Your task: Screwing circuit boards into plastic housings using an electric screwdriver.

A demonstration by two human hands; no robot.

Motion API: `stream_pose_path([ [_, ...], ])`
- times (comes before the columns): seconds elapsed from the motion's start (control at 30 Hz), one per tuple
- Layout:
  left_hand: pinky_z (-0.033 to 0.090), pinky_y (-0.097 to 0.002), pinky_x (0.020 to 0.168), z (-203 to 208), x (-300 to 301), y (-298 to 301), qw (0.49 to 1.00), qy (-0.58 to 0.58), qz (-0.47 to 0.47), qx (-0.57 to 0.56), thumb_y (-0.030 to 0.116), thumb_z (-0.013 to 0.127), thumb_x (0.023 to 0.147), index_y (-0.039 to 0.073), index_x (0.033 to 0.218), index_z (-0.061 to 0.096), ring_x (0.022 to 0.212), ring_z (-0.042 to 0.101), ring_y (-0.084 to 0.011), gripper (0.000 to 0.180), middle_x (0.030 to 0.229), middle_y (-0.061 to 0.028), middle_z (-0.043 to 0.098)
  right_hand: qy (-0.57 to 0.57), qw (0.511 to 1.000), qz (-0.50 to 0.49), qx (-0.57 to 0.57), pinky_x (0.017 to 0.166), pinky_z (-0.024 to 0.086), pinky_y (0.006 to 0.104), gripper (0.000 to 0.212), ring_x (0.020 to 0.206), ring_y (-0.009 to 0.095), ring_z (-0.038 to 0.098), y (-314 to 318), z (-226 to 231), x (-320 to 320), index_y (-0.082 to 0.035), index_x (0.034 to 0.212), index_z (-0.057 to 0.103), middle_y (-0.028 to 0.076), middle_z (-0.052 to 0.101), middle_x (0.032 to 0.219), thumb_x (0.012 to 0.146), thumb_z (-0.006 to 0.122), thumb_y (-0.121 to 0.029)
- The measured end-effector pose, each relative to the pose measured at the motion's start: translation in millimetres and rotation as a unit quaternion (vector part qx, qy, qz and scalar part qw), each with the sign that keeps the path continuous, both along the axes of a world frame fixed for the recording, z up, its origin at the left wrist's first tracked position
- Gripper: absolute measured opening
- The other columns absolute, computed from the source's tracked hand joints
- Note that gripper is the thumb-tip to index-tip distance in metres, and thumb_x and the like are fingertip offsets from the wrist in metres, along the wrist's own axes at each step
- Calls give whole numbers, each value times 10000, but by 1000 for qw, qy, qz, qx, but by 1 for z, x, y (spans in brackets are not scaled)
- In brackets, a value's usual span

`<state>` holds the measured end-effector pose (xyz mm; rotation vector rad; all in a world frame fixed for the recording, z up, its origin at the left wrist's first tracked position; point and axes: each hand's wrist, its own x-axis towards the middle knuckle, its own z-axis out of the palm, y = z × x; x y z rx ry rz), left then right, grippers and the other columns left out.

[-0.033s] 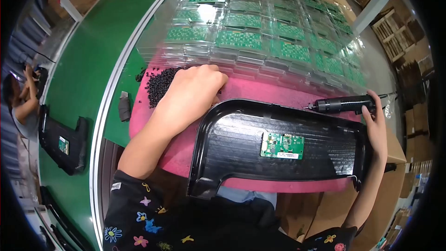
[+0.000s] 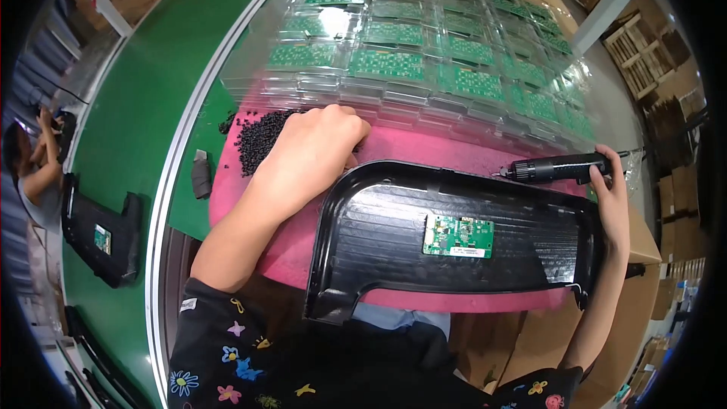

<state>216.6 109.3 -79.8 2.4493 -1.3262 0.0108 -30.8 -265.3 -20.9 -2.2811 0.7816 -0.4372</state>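
A black molded plastic cover lies hollow side up before me, with a small green circuit board resting inside. My left hand is closed, its knuckles up, beside a pile of small black pieces, probably screws. Most of its fingertips are hidden behind the hand, so what they pinch does not show. At the cover's right end, my right hand grips the rear of a black electric screwdriver. The tool lies roughly level above the cover's far edge, its tip pointing left.
Stacked clear plastic trays of green circuit boards fill the far side of the pink mat. A dark wrapped object lies left of the mat. Along the green surface, another person sits by a similar black cover. Cardboard boxes stand right.
The whole view has shifted very slightly. Both hands, the screwdriver and the cover keep their places relative to one another.
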Motion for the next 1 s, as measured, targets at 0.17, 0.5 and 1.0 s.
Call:
stream_pose_path([
  [0.17,523,-463,726,-4,11,-8,999,24,-22,30,46,718,722,15,866,684,850,655,-366,152,834,-155,673,-305,952,-11,-25,867,489,256,500,1024,161,591,30,-8,30,-60,1372,334,106,510,1222,954,607,-38],
  [0.5,497,-443,775,14,4,-6,982,73,-24,-172,14,623,840,-31,921,576,866,612,-428,103,902,-206,649,-440,833,138,306,912,417,361,446,868,210,520,115,-11,81,-25,1375,376,72,521,944,1042,465,-309],
  [1.0,537,-327,610,0,-26,-26,850,286,-310,-316,1,747,774,-2,932,688,714,667,-229,169,815,-94,683,-543,733,292,287,478,436,201,417,438,55,504,210,26,76,-116,977,420,-49,521,557,860,697,-405],
])
